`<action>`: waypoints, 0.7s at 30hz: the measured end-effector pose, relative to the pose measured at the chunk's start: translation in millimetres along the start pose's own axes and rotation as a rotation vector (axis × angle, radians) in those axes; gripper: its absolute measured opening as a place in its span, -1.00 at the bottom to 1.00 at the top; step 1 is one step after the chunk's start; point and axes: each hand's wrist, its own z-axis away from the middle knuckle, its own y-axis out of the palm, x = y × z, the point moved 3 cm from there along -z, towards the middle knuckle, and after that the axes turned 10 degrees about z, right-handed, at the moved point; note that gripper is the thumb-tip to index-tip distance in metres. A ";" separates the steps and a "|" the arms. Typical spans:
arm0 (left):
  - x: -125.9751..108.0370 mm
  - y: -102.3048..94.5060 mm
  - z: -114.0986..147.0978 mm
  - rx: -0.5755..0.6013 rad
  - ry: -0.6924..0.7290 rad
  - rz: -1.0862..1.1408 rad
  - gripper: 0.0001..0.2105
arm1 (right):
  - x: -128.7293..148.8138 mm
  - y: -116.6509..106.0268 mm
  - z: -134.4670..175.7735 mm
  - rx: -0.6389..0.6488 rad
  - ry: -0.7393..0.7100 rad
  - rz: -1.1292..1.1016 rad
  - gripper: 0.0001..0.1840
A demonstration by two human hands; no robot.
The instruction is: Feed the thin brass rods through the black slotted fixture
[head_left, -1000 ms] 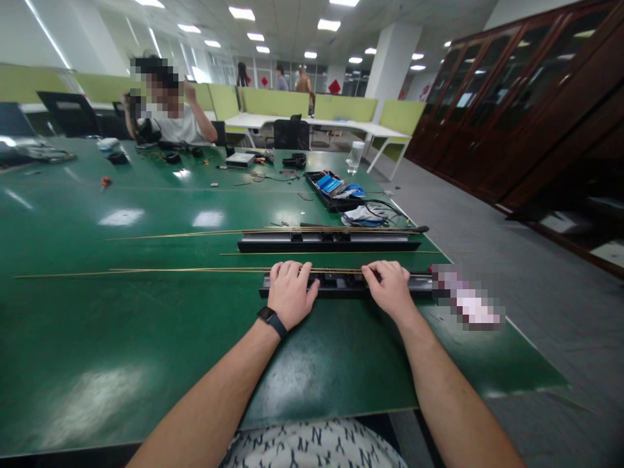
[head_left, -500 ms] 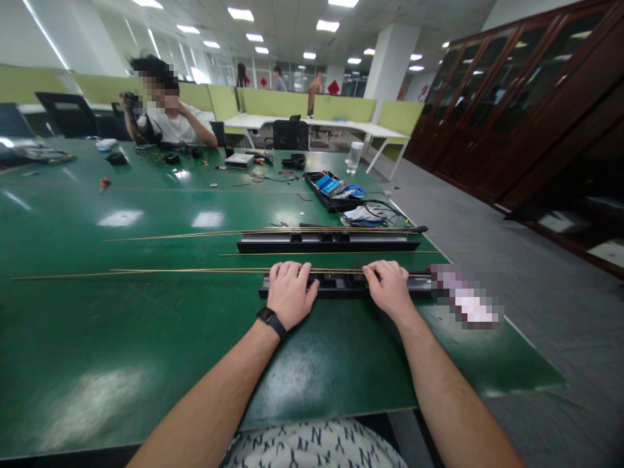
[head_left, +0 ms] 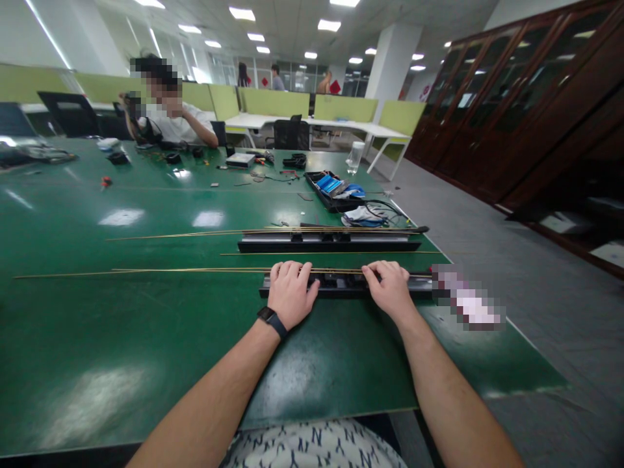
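A long black rail with a grey inner channel lies crosswise in front of me. Thin brass-coloured rods run along its far side and stick out well to the left. My left hand rests across the rail's left part, fingers laid over the rods and thumb apart on the near side. Farther right, my right hand pinches at the rods between thumb and forefinger; its other fingers are curled. What lies under the left palm is hidden.
Beyond lies a second black rail with more rods, and a single rod between the two. Farther back are a black tray with blue items, a clear cup and a seated person. A pixelated object sits right.
Both hands and the rods hold practically the same place. The view has shifted very slightly, and the seated person's hand has moved a little near the face.
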 end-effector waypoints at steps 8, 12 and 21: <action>-0.2 0.9 -0.3 0.007 -0.002 0.000 -0.66 | 3.4 -3.3 -0.1 -0.001 0.003 -0.014 -0.68; -0.1 0.2 -0.2 0.006 -0.008 0.006 -0.67 | 2.8 -3.5 0.3 0.000 0.004 -0.006 -0.67; -0.7 -0.9 -0.6 0.008 -0.011 0.006 -0.66 | -0.1 -0.8 0.2 -0.002 -0.003 0.008 -0.68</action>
